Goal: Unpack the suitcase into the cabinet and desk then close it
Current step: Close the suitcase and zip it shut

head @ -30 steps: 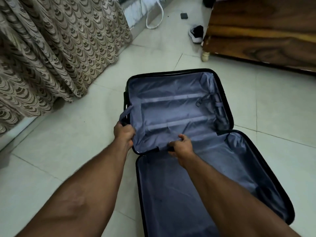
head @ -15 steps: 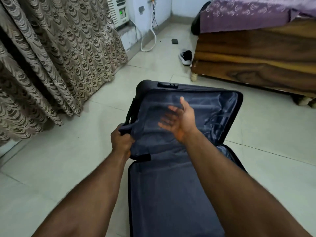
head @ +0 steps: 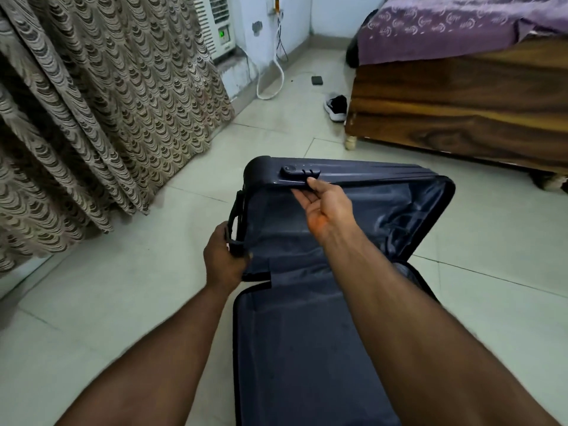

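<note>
The suitcase [head: 322, 302] lay open on the tiled floor [head: 123, 302], and no item was visible in either half, so the closing step seemed to be in hand. The far half [head: 353, 179] stood raised and tilted toward the person. The left hand [head: 224, 259] gripped the side handle [head: 236, 222], its fingers clamped around it. The right hand [head: 325, 204] held the top edge of the raised half beside the lock [head: 301, 172], thumb above and fingers below, pinching the rim. The next move probably called for folding this half down onto the near half so that the edges meet. The long axis of the suitcase ran from the person away toward the bed [head: 461, 96]. A curtain [head: 92, 118] hung at the left, and a shoe [head: 336, 106] lay near the bed.
</note>
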